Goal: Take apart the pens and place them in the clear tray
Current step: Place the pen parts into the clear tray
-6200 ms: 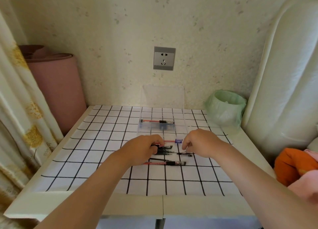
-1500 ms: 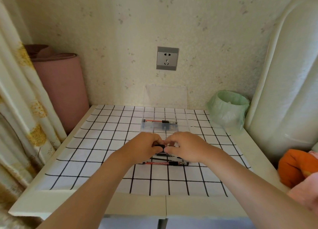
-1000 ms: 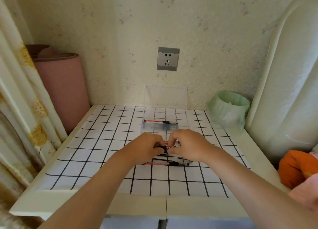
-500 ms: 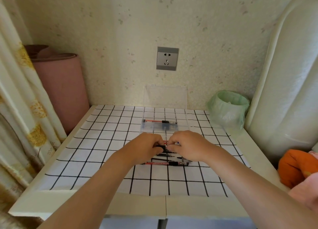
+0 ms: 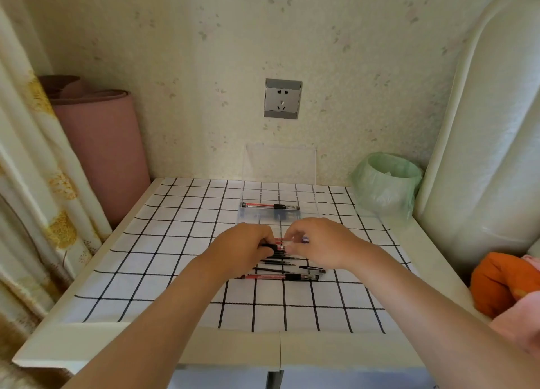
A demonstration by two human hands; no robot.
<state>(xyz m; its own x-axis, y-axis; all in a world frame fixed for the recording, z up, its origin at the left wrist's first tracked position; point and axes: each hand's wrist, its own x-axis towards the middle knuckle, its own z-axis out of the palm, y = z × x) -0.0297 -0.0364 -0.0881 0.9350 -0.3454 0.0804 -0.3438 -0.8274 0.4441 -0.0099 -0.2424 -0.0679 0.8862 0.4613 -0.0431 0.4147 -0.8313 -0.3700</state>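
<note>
The left hand and right hand meet over the middle of the tabletop, the fingers of each curled and pinching one end of a black-and-red pen held level between them. Under the hands, toward the front edge, lie thin black refills and a whole red pen. The clear tray sits toward the far edge, with one more pen lying crosswise inside.

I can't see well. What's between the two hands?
In the head view, a pen bridges the gap: left hand grips its black end, right hand pinches its red barrel.
</note>
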